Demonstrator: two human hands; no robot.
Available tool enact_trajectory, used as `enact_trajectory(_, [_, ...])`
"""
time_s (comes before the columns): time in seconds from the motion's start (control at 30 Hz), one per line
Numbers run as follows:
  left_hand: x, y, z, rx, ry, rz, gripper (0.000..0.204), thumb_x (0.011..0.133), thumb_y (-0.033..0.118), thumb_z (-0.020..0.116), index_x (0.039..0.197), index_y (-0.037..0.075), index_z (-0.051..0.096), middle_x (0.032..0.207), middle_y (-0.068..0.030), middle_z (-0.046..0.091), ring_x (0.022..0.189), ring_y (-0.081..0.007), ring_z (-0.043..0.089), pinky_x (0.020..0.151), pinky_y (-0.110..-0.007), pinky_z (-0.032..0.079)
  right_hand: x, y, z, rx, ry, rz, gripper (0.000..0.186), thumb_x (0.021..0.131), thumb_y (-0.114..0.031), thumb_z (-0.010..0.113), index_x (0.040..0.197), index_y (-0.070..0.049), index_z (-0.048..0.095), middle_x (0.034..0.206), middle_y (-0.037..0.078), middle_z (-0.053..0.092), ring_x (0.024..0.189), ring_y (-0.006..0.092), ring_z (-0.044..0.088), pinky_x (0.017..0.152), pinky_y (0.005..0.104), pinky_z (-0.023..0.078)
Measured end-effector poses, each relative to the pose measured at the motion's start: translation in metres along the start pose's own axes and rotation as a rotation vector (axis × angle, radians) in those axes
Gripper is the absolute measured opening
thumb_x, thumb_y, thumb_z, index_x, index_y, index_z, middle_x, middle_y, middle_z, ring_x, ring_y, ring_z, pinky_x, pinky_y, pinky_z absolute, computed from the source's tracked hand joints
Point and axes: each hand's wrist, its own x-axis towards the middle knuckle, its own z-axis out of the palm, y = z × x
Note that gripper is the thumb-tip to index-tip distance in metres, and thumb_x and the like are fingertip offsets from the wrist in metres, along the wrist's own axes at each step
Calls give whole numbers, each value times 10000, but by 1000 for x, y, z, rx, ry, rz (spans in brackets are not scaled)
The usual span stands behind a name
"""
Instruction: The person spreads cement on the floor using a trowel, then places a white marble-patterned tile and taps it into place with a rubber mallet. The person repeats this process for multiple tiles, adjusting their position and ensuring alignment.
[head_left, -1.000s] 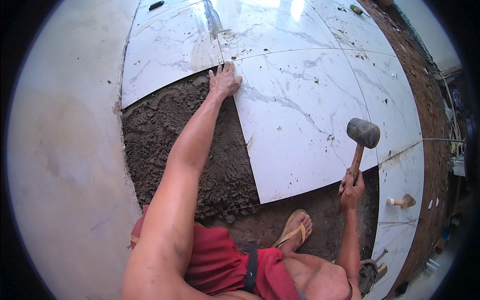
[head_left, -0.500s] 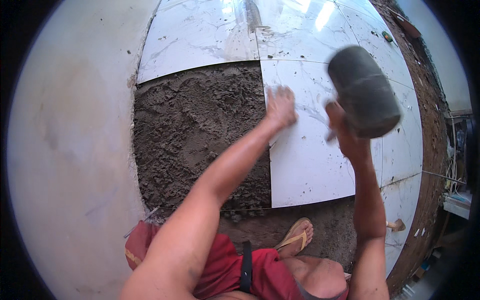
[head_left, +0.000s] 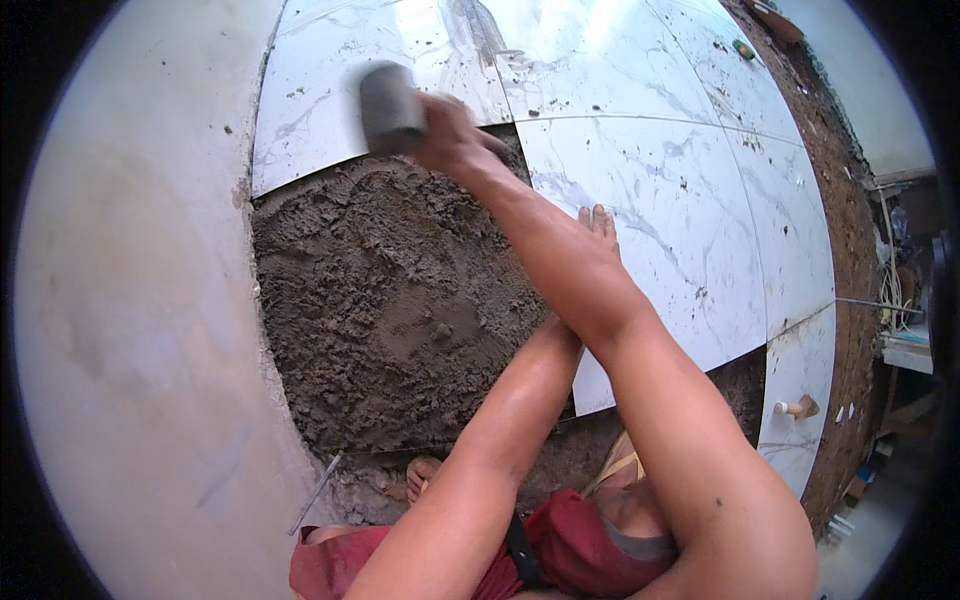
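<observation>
While the right hand (head_left: 448,132) has its fingers clamped round a blurred black mallet (head_left: 388,108), the left hand (head_left: 602,226), mostly hidden, sets extended fingertips on a veined white tile (head_left: 670,200). Mallet: at the mortar's (head_left: 380,270) far edge; contact cannot be told. Mortar: dark, rough, left of tile. Outlying: trowel (head_left: 806,407), right; pale floor (head_left: 140,260), left.

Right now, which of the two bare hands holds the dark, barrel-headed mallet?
The right hand holds the mallet; the left hand, partly hidden behind the right forearm, is over a white, grey-veined tile.
</observation>
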Motion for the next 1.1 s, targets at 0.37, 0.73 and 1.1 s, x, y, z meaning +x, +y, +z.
enact_trajectory(0.37, [-3, -15, 19, -51, 30, -1, 896, 790, 308, 678, 1464, -34, 197, 1546, -208, 169, 1432, -392, 139, 1151, -512, 171, 21, -44, 14, -25, -59, -176, 335, 723, -304, 760, 1005, -155, 660, 893, 104, 701, 820, 285, 683, 750, 422, 535])
enact_trajectory(0.73, [-6, -32, 13, -9, 39, 24, 771, 872, 342, 497, 1471, -32, 189, 1548, -224, 148, 1431, -396, 146, 1153, -531, 115, 6, -39, 20, 19, -190, -118, 308, 666, -208, 765, 918, -86, 638, 836, 129, 692, 801, 290, 678, 771, 398, 536])
enact_trajectory(1.1, [-4, -21, 25, -277, -15, 182, 715, 953, 393, 340, 1494, -13, 104, 1561, -221, 60, 1438, -407, 70, 1154, -537, 53, -21, -45, -44, 50, -189, -291, 333, 646, -179, 737, 955, -109, 636, 939, 132, 678, 966, 330, 636, 846, 429, 492])
